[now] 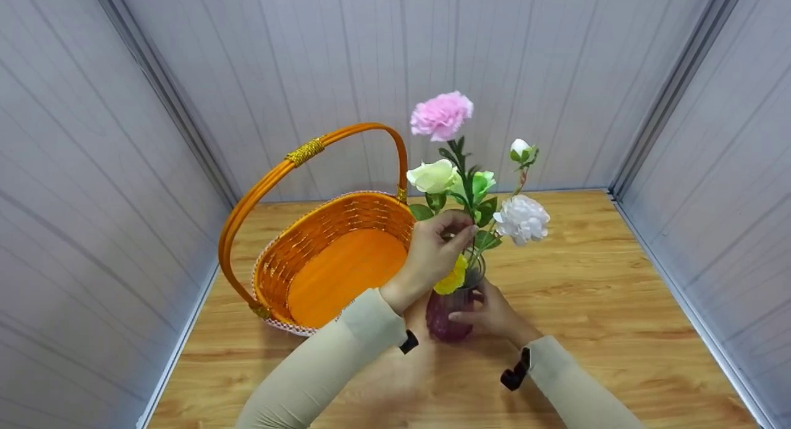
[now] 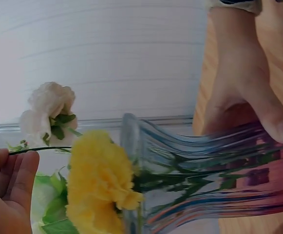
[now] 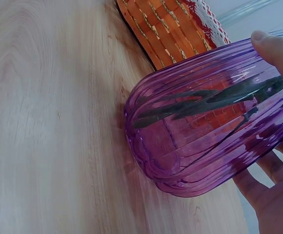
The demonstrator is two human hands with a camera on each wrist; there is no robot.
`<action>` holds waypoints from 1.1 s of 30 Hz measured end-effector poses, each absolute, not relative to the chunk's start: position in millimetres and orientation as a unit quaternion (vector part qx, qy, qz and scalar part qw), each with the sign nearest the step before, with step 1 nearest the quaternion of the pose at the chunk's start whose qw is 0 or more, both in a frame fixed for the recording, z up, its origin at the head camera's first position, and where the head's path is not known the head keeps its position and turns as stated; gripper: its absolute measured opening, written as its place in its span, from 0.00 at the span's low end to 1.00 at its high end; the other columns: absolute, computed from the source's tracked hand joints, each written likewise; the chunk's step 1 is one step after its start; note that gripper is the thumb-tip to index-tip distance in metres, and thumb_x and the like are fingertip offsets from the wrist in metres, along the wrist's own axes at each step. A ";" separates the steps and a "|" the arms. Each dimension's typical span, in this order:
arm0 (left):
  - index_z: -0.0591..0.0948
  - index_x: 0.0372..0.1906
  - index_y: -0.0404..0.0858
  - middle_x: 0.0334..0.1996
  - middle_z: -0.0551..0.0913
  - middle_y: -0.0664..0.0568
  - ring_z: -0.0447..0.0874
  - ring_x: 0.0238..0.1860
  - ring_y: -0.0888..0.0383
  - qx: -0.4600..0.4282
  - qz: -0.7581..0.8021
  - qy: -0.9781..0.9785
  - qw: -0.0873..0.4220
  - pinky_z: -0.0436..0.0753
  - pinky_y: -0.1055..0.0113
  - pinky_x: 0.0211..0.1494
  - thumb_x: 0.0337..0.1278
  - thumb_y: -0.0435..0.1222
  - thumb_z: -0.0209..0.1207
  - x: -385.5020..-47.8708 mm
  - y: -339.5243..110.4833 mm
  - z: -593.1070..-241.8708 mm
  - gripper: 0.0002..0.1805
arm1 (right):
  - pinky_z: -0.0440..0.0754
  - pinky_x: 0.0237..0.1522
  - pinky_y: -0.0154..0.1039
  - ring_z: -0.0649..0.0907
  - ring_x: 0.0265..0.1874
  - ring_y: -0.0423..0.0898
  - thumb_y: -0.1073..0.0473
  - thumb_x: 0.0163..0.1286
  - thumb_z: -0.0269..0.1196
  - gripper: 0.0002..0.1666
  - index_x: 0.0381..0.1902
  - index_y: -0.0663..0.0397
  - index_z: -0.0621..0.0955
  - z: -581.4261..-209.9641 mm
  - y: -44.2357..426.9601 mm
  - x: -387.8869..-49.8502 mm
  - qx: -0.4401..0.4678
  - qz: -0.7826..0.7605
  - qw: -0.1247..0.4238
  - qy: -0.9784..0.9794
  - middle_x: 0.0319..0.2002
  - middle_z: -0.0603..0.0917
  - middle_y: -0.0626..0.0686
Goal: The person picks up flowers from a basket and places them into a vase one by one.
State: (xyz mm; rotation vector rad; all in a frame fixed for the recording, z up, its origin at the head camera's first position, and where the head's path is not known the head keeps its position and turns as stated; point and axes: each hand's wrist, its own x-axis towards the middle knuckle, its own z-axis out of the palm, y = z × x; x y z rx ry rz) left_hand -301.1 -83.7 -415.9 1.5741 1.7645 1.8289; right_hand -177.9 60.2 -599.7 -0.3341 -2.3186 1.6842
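My left hand [image 1: 437, 248] pinches the dark green stem of a pink carnation [image 1: 442, 115] above the vase mouth. Around the glass vase [image 3: 204, 122], clear at the top and purple below, my right hand [image 1: 494, 318] curls its thumb and fingers. In the vase stand a yellow flower [image 2: 100, 185], a pale cream rose [image 1: 432, 176], a green bloom [image 1: 482, 184] and a white flower [image 1: 522, 219] with a white bud [image 1: 520, 147]. Stems show through the glass in both wrist views. The left wrist view leaves the pink bloom out of frame.
An orange woven basket [image 1: 346, 280] with a tall arched handle [image 1: 259, 191] stands left of the vase, close by it. Both rest on a wood-grain table [image 1: 587, 280]. Pale panel walls [image 1: 296, 58] enclose the table at the back and both sides.
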 end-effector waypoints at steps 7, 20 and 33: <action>0.90 0.42 0.30 0.38 0.94 0.42 0.92 0.37 0.53 0.577 0.543 0.607 0.058 0.90 0.72 0.46 0.71 0.27 0.66 -300.7 -81.9 -424.9 0.04 | 0.76 0.72 0.72 0.81 0.65 0.58 0.58 0.65 0.81 0.47 0.76 0.57 0.69 -604.2 61.3 -178.1 -0.068 0.548 0.166 -0.817 0.69 0.80 0.60; 0.91 0.43 0.32 0.41 0.94 0.44 0.93 0.41 0.53 0.632 0.455 0.626 0.027 0.90 0.70 0.50 0.73 0.28 0.65 -305.9 -84.6 -430.8 0.05 | 0.76 0.72 0.72 0.81 0.64 0.51 0.62 0.65 0.80 0.49 0.79 0.54 0.68 -607.8 62.2 -177.6 -0.057 0.554 0.180 -0.810 0.69 0.81 0.55; 0.92 0.49 0.33 0.45 0.94 0.44 0.94 0.46 0.52 0.700 0.359 0.614 0.067 0.91 0.66 0.55 0.75 0.30 0.65 -324.5 -80.5 -431.7 0.08 | 0.73 0.74 0.72 0.78 0.66 0.55 0.61 0.66 0.79 0.51 0.80 0.56 0.66 -605.1 61.0 -177.6 -0.066 0.566 0.165 -0.805 0.70 0.78 0.59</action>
